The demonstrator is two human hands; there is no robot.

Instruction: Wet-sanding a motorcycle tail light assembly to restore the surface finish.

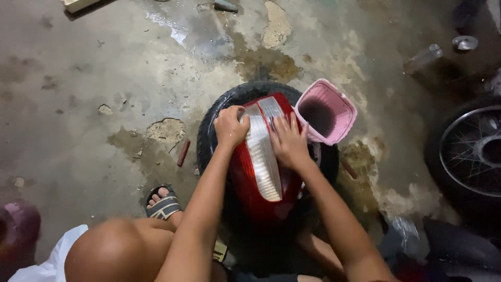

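Note:
A red tail lamp with a clear ribbed strip (262, 167) lies on top of a black tyre (229, 102) on the floor. My left hand (230, 127) is closed in a fist and presses on the lamp's upper left edge; whether it holds a cloth or anything else is hidden. My right hand (288, 142) lies flat with fingers spread on the lamp's red right side, beside the clear strip. A pink plastic basket (326, 111) leans on the tyre just right of my right hand.
The concrete floor (104, 78) is stained, wet and cracked. A spoked wheel with tyre (469, 151) stands at the right edge. A clear bottle (422, 58) lies at the upper right. My sandalled foot (163, 202) rests left of the tyre. A small reddish stick (183, 152) lies nearby.

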